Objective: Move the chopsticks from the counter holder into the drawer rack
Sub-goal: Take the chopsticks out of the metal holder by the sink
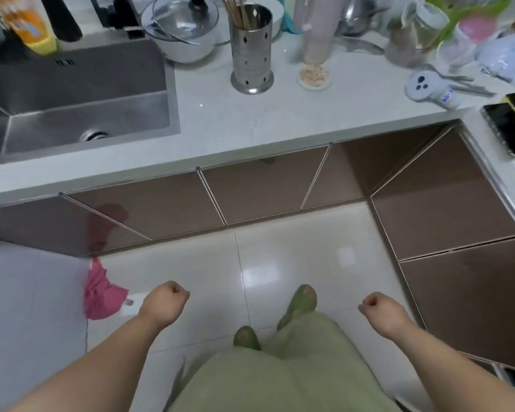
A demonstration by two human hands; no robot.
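Chopsticks (232,10) stand in a shiny metal holder (252,52) on the white counter (280,120), near the back, just right of the sink (78,93). They point up and lean a little to the left, so they will likely need to be pulled up and out. Both hands are low down, over the floor, well apart from the holder. The left hand (165,301) is curled into a fist with nothing in it. The right hand (379,307) is curled shut too, and holds nothing. The holder is up ahead, about between the two hands, so I cannot tell which hand is nearer. All the brown cupboard fronts (262,194) under the counter look shut, and no drawer rack shows yet.
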